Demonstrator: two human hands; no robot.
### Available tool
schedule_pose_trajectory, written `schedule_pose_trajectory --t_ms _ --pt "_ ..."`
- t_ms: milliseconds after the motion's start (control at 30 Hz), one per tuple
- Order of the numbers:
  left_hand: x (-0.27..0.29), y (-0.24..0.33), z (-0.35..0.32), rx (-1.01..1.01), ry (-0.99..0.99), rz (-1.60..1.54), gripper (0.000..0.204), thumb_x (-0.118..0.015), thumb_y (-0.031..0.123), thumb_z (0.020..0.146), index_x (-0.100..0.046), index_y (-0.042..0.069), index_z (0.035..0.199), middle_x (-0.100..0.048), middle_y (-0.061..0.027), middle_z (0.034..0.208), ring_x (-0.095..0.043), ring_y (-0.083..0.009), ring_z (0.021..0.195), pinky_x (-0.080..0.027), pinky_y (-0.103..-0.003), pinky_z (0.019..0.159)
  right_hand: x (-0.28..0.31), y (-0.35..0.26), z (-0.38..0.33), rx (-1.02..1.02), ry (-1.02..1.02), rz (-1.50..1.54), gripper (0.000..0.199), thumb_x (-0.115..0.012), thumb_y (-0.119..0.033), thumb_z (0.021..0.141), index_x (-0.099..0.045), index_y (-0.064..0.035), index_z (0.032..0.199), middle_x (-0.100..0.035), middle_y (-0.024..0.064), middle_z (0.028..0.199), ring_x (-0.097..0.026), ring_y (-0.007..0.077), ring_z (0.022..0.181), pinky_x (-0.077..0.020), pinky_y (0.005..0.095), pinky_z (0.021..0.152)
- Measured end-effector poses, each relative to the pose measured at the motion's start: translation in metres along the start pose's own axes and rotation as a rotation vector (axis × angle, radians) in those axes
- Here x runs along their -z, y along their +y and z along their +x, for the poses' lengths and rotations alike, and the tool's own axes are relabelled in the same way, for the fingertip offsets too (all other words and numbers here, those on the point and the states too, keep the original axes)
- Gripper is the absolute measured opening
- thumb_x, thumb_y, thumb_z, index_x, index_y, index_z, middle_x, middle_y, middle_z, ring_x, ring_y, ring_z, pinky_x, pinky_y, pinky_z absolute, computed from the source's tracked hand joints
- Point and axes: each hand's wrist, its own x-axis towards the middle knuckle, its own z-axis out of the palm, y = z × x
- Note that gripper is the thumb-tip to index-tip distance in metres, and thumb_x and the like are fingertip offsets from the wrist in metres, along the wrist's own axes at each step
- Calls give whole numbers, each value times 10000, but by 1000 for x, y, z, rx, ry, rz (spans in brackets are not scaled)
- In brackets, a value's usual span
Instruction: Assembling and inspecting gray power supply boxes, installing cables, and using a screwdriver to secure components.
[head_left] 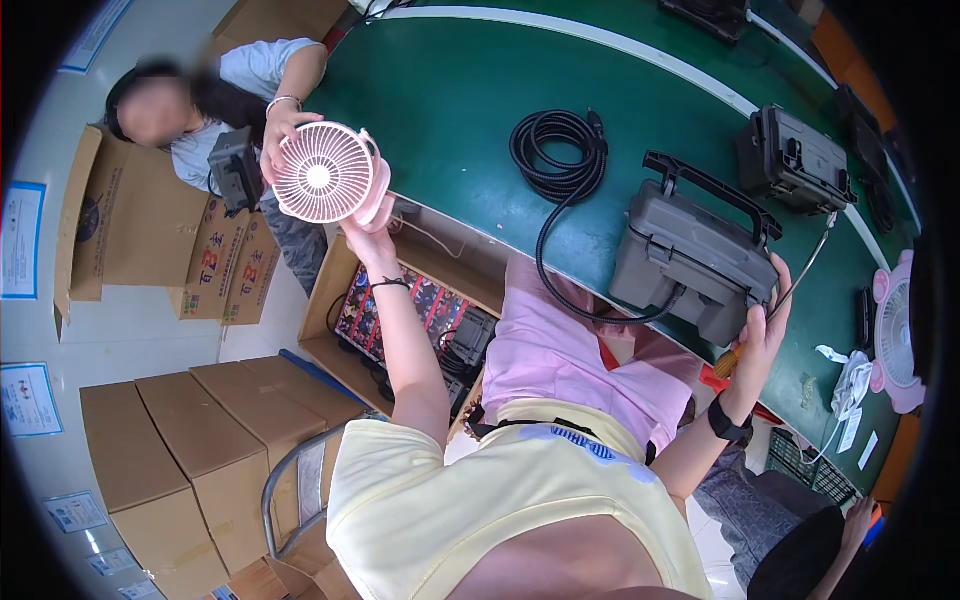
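My left hand is reached out to the left, its fingers round the base of a pink clip fan with a round wire grille. A co-worker's hand is on the same fan from the far side. By the table's near edge, my right hand grips a long screwdriver with an amber handle, its thin shaft pointing away to the upper right. That hand also rests against the side of a dark grey plastic case with a raised black handle. A black cable runs from the case to a coil.
A second grey case stands farther right on the green table. Another pink fan and a white cord are at the right edge. An open carton sits below on the left; stacked cartons stand behind it.
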Motion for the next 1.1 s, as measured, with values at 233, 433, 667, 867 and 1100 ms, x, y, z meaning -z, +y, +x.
schedule_pose_trajectory --t_ms 233,433,667,867,1100 --pt "-9 6 -11 72 148 54 532 -425 459 1013 -447 84 1391 -518 -112 1380 -552 -286 1234 -498 -414 985 -1 -4 2 22 5 -13 648 -550 -344 911 -399 -63 1475 -584 83 1289 -356 -12 546 -284 139 436" --pt "-40 15 -67 -529 505 463 453 -437 244 1040 -364 28 1431 -370 -154 1468 -414 -266 1340 -393 -400 1073 2 -7 0 -105 -18 70 651 -553 -222 826 -427 -20 1432 -503 138 1407 -551 177 1179 -452 252 941" --pt "-66 41 -62 -570 423 525 458 -374 185 1060 -344 -5 1476 -374 -167 1508 -414 -281 1364 -369 -408 1126 0 0 3 51 -25 19 612 -474 -161 863 -411 -67 1464 -580 73 1280 -381 -6 573 -297 138 446" --pt "-75 42 -65 -558 191 392 487 -366 196 1057 -307 -7 1497 -337 -167 1532 -416 -285 1361 -377 -416 1123 1 -7 -1 -79 -32 77 647 -577 -240 839 -438 -3 1425 -487 141 1423 -517 217 1258 -408 308 1038" --pt "-66 44 -54 -823 508 816 490 -464 261 1037 -372 -23 1425 -396 -216 1358 -459 -315 1217 -442 -444 1007 0 -11 1 -83 -35 96 648 -577 -219 835 -436 -4 1429 -487 144 1418 -518 211 1253 -412 300 1031"
